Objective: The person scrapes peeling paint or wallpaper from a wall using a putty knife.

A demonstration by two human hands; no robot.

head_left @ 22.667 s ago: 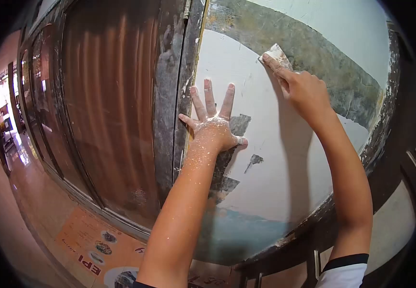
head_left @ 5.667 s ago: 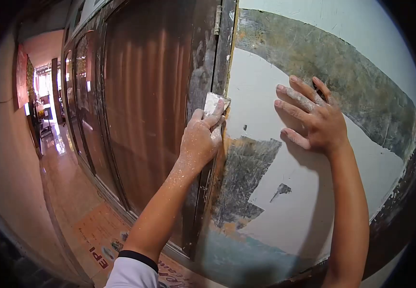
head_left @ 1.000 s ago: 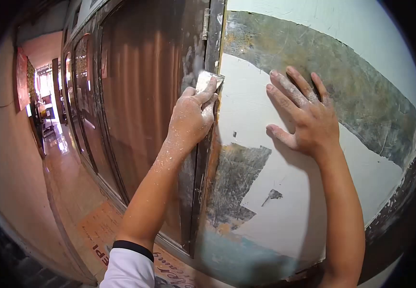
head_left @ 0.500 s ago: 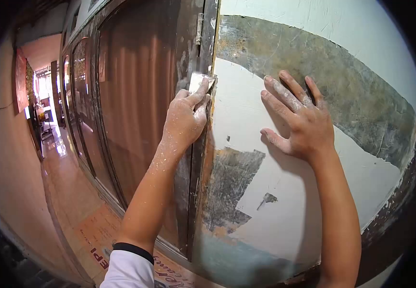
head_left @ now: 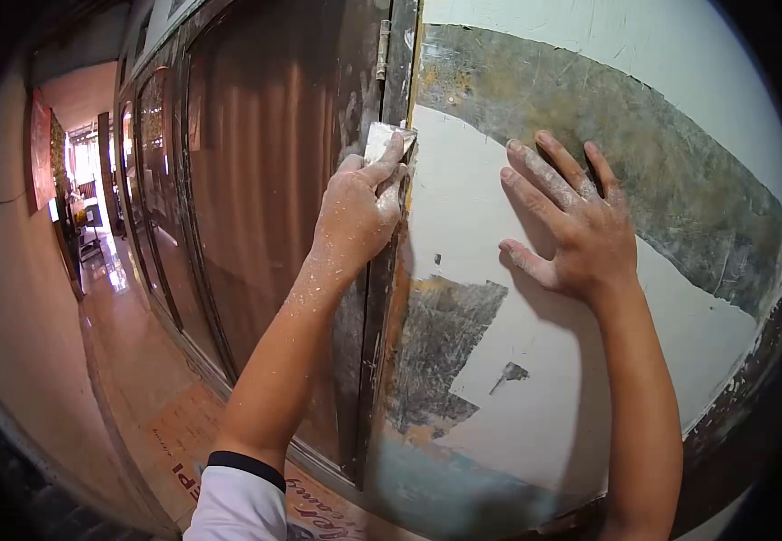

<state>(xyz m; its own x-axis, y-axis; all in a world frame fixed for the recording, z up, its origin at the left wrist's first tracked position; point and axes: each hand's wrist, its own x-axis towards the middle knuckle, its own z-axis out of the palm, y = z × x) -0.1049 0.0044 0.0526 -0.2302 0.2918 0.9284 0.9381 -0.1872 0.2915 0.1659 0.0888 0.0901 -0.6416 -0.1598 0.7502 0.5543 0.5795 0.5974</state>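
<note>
My left hand [head_left: 355, 212], dusted with white specks, grips a scraper [head_left: 386, 141] with a pale flat blade; its handle is hidden in my fingers. The blade's edge is at the dark wooden door frame [head_left: 400, 68], where the frame meets the wall. My right hand [head_left: 580, 230] is open, its spread fingers resting against the wall. White powder coats several of its fingertips. Under it the wall [head_left: 535, 334] shows smooth white coating beside bare grey patches.
Left of the frame is a glazed door panel [head_left: 265, 162] with a brown curtain behind it. A metal hinge [head_left: 382, 50] sits higher on the frame. Printed sheeting [head_left: 184, 442] lies on the floor below. A narrow passage [head_left: 102, 279] runs back on the left.
My left hand and the scraper have moved slightly up along the frame. The view has shifted a little; my right hand keeps its place on the wall.
</note>
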